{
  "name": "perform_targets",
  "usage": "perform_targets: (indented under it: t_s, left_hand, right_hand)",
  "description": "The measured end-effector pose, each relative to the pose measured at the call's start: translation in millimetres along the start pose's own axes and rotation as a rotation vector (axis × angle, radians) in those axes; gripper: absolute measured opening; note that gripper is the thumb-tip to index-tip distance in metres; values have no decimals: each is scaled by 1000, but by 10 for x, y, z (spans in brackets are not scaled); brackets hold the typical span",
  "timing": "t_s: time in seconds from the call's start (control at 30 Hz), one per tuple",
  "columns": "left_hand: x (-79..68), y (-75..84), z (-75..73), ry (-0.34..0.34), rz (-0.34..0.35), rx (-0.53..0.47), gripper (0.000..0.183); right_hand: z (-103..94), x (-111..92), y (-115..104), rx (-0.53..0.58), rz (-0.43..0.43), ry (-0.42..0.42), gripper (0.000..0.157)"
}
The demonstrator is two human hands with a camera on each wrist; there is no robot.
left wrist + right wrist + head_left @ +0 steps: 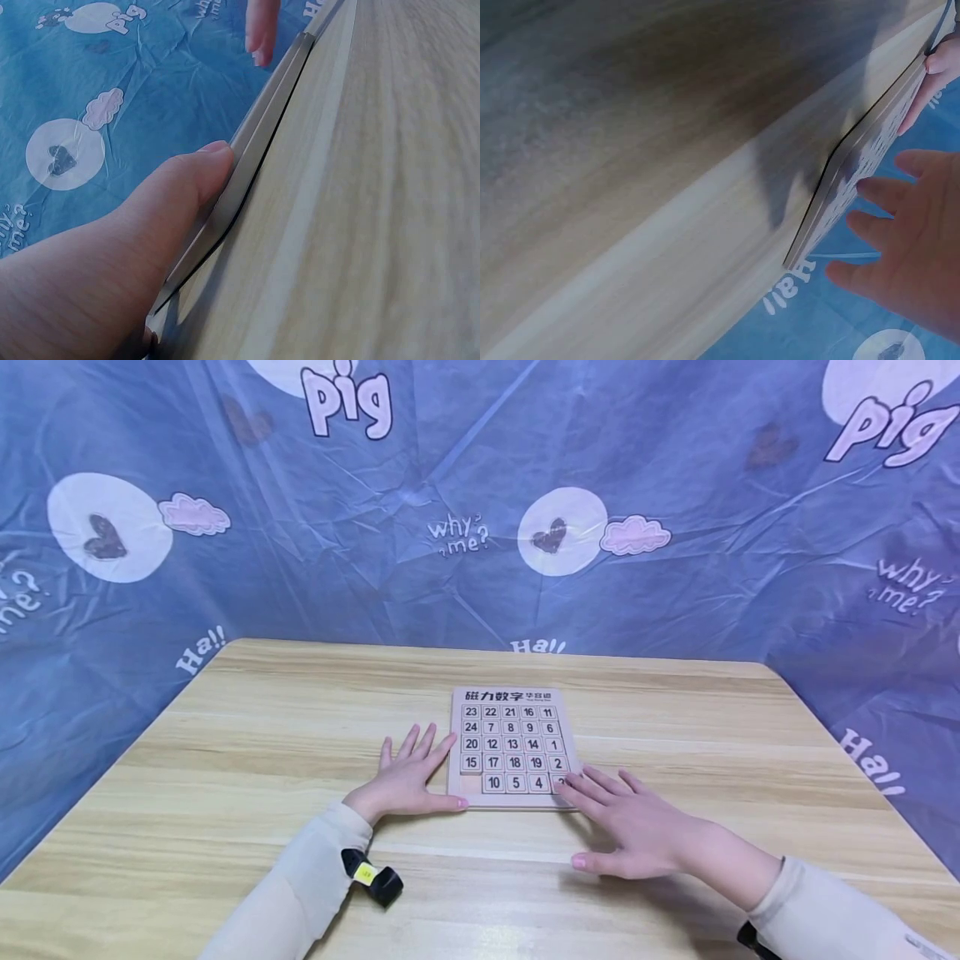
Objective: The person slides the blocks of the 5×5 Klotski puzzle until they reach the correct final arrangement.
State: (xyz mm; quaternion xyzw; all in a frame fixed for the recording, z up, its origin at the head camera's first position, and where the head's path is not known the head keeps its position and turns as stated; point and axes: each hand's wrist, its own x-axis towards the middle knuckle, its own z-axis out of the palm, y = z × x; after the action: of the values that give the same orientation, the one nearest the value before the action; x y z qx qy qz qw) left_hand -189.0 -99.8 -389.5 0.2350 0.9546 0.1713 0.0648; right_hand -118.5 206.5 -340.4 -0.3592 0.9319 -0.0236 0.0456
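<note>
A pale sliding number puzzle board (513, 804) lies flat on the table, its rows of numbered square tiles facing up. The bottom-left slot is bare, between the tile marked 15 (471, 763) and the tile marked 10 (493, 782). My left hand (405, 785) rests at the board's left side with fingers spread; its thumb (214, 161) touches the front edge near the corner. Over the lower right corner reaches my right hand (637, 831), fingers extended, the index fingertip at the bottom-right tile and partly hiding its number.
The board stands on a light wood-grain table (300, 710). Behind it hangs a blue printed cloth (420, 585). A black wrist strap (386, 887) with a yellow label sits on the left sleeve.
</note>
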Motion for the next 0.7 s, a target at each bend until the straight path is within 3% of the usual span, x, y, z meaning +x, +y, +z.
perform_targets:
  t_s: [0.7]
  left_hand:
    - [11, -4, -2, -14, -10, 0, 99]
  right_hand:
    - [96, 63, -56, 17, -8, -33, 81]
